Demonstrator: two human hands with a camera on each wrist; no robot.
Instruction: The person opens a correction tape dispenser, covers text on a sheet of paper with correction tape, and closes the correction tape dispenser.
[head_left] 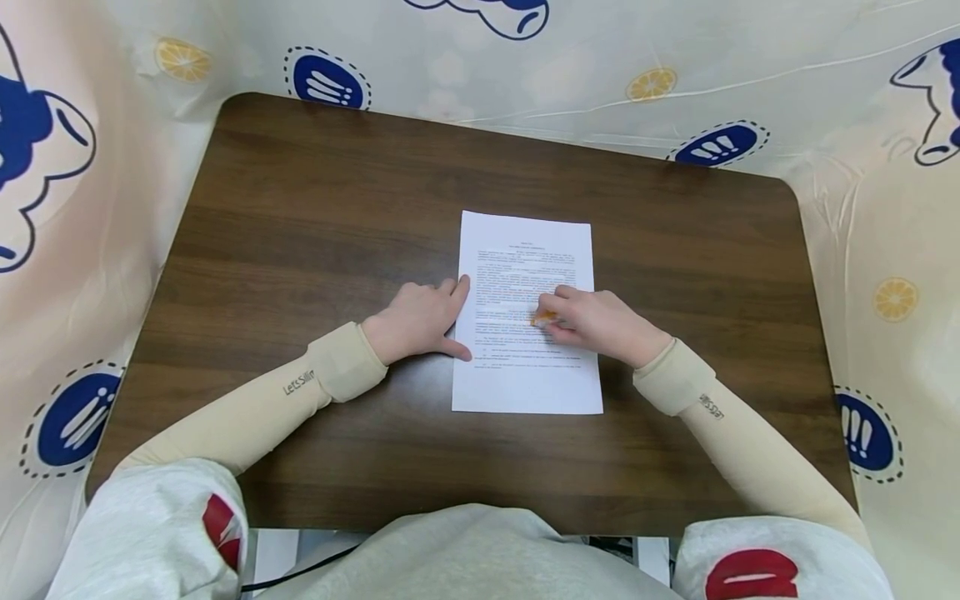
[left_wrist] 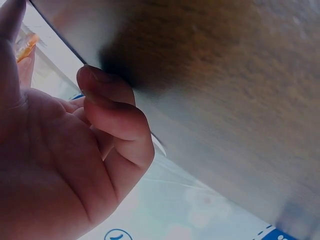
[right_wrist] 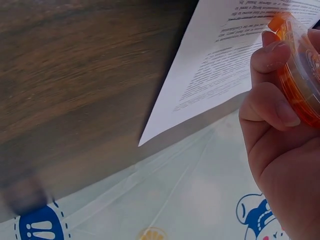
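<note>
Plainly, the head view is showing two bare hands working over one white printed paper sheet [head_left: 525, 393], which is lying on a dark brown wood-grain table [head_left: 337, 208]. The left hand [head_left: 416, 321] is resting at the sheet's left edge, thumb and index finger spreading apart. The right hand [head_left: 600, 321] is reaching in from the right, its fingers pinching one orange-and-clear rounded plastic dispenser [head_left: 546, 318] over the printed lines. Two beige sleeves [head_left: 255, 408] are covering the forearms, each bearing dark lettering that is apparently reading "LetsSlim". Four blue badges and three orange slices are decorating the pale curtain [head_left: 465, 96].

In the left wrist view, the palm is facing the camera and one digit is bending, its tip meeting the sheet's edge.

In the right wrist view, the fingers are curling around the dispenser, its orange end pointing toward the sheet; whether it is touching, I cannot tell. The print is staying too small to read.
</note>
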